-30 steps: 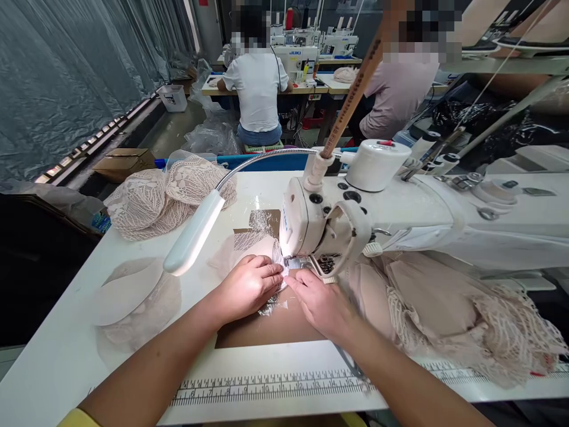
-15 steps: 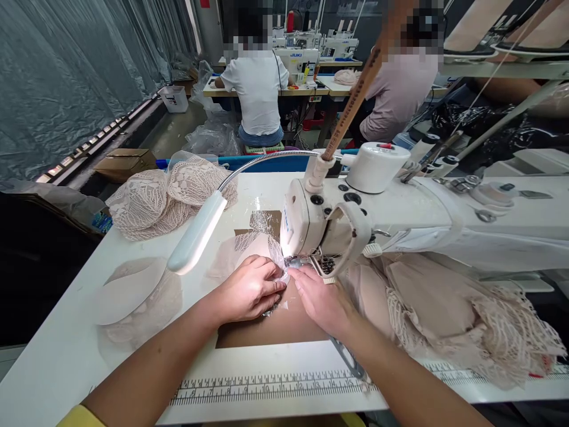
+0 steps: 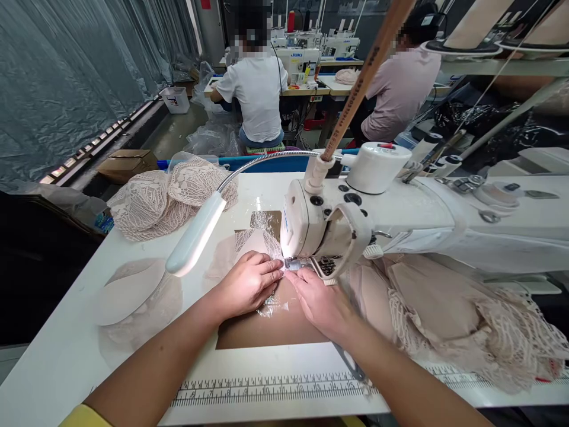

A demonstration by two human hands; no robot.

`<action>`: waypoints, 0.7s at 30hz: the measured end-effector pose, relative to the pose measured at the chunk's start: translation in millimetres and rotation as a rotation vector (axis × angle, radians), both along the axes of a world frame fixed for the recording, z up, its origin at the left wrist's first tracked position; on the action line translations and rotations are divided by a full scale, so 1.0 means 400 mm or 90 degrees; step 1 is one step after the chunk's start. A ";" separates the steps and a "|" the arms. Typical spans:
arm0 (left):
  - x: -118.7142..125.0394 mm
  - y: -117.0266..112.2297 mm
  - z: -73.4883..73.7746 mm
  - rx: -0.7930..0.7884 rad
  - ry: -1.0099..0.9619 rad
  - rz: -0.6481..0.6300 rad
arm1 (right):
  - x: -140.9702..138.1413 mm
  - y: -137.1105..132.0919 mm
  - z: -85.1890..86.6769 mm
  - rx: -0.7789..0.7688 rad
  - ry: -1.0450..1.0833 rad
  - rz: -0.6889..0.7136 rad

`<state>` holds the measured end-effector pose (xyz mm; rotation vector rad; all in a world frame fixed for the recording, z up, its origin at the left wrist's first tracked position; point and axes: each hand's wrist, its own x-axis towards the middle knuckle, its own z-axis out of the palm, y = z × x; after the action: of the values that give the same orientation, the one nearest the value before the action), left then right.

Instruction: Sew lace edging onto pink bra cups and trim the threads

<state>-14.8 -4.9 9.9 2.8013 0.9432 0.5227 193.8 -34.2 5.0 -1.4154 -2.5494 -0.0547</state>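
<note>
Under the head of a white sewing machine (image 3: 302,222) lies a pale pink lace fabric piece (image 3: 258,242), lit by the lamp. My left hand (image 3: 253,281) has its fingers bent together on the lace, just left of the presser foot (image 3: 291,264). From the right, my right hand (image 3: 320,299) brings its fingertips to the fabric's edge at the foot, close to the left fingertips. The fabric between the hands is largely hidden by fingers. A pair of grey-handled scissors (image 3: 351,360) lies partly beneath my right forearm.
Lace cups (image 3: 173,193) are piled at the back left, and sheer pieces (image 3: 133,293) lie at left. A lamp (image 3: 195,237) hangs over the table. Beige lace fabric (image 3: 440,302) is bunched at right. A ruler strip (image 3: 267,388) runs along the front edge. Two people sit beyond.
My left hand has shifted slightly back towards the needle, and its fingers are closer together. My right fingertips have moved slightly left. The lace has moved only a little.
</note>
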 end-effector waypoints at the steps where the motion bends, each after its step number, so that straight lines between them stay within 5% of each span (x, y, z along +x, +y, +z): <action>1: -0.002 0.003 -0.003 0.004 -0.006 0.004 | 0.001 0.000 0.000 -0.001 0.002 0.001; 10: -0.015 0.033 -0.018 0.013 -0.032 0.077 | 0.018 0.005 -0.034 -0.014 0.066 0.024; 21: -0.044 0.056 -0.040 0.045 -0.049 0.232 | 0.020 0.005 -0.008 -0.023 0.086 0.068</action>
<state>-32.5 17.5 -6.2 2.6529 1.4541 0.7135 201.6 -32.2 1.9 -1.2469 -2.5209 0.1031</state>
